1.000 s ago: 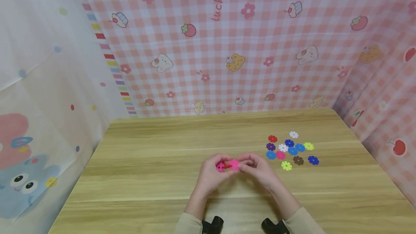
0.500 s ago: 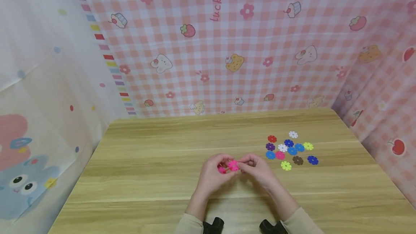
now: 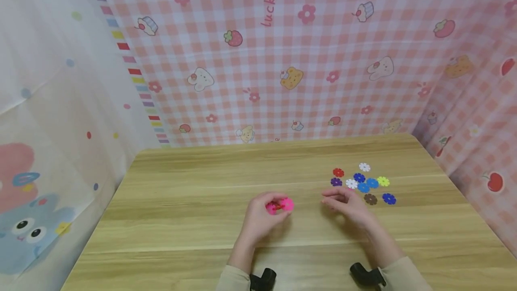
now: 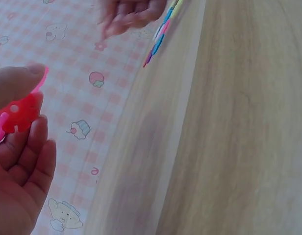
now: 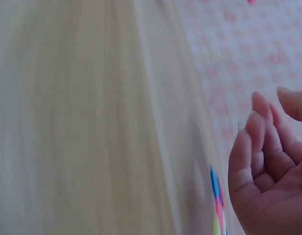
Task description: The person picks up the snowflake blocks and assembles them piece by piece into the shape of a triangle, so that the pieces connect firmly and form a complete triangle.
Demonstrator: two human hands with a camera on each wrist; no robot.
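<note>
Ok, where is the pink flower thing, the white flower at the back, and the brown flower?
pink flower piece (image 3: 287, 204), head view, on the middle of the petalled disc that the left hand holds.
white flower (image 3: 365, 167), head view, on its centre, at the far edge of the pile.
brown flower (image 3: 370, 199), head view, on its centre.

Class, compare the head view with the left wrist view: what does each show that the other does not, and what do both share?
Only the head view shows the loose discs spread out flat by colour, and both sleeves. Only the left wrist view shows, close up, a red notched piece gripped in the left hand. Both show the wooden table, the pink checked backdrop and the empty right hand near the discs.
</note>
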